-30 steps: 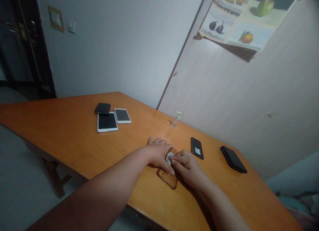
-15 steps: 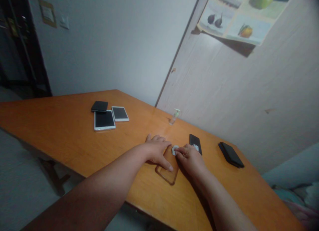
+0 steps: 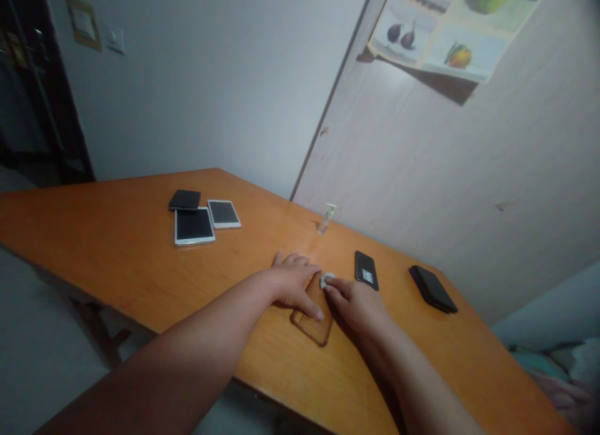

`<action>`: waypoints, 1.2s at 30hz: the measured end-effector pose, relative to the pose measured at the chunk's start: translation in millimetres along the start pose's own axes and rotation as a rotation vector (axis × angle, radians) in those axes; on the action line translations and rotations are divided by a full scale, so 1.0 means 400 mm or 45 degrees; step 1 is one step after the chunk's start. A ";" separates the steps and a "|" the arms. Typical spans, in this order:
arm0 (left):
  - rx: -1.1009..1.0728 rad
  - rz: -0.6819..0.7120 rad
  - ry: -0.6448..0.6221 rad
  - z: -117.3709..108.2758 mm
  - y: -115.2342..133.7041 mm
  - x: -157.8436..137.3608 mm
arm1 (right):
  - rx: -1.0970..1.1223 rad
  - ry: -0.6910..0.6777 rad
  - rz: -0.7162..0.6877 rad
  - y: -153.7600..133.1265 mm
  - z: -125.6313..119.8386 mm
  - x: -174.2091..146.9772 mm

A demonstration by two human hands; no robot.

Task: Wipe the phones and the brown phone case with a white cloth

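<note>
A clear phone case with a brownish rim lies on the wooden table in front of me. My left hand is spread over its left side, thumb stretched across the case and fingertips towards its far end. Pinched between the thumb and fingers of my right hand is a small crumpled white tissue, touching the upper right part of the case. Just beyond my right hand lies a black phone with a pale label on it.
Behind the hands stands a clear pump bottle. A black wallet lies to the right on the table. Two white-framed tablets and a dark flat item that overlaps one of them are at the left. A wall borders the far edge.
My right hand has shifted slightly left with the tissue along the case's top, uncovering more of the black phone. My left hand stays on the case. The view has moved a little.
</note>
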State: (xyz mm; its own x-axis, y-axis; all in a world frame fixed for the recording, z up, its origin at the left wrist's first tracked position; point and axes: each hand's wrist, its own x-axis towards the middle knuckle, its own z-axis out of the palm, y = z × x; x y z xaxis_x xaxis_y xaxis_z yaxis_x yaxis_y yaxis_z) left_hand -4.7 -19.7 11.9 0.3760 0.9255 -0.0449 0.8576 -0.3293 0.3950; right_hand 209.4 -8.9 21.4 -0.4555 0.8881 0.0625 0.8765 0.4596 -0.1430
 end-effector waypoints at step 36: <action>0.042 -0.006 -0.020 0.004 -0.007 0.001 | 0.529 -0.107 -0.175 -0.002 0.001 -0.015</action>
State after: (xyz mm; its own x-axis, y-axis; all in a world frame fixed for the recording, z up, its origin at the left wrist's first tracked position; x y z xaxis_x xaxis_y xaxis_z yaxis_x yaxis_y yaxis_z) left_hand -6.2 -18.7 9.2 0.3771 0.9242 -0.0609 0.8705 -0.3312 0.3641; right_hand 211.2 -14.7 20.7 -0.5895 0.8072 0.0303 0.6780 0.5148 -0.5247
